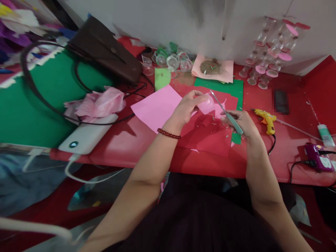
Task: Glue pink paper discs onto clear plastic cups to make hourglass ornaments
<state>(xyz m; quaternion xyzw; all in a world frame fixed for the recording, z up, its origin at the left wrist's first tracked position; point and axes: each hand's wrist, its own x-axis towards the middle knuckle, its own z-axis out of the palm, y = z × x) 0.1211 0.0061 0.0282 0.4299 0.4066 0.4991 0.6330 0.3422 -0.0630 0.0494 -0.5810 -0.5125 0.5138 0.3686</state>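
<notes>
My left hand (190, 105) is closed, thumb and fingers pinching a clear plastic cup (208, 104) together with pink paper around its rim. In my closed right hand (244, 122) is a utility knife (234, 122) with a pale green handle, its blade slanting up to the left across the pink paper. A strip of pink paper (219, 110) hangs between the two hands. Below them, a red sheet (207, 140) carries small scraps. Beside my left wrist lies a larger pink sheet (160, 108).
A yellow glue gun (266, 120) lies right of my right hand, near a purple power socket (319, 157). Plastic cups (173, 61) sit at the back; joined cups (273, 52) stand at back right. A brown bag (105, 49) and a white power bank (88, 136) are left.
</notes>
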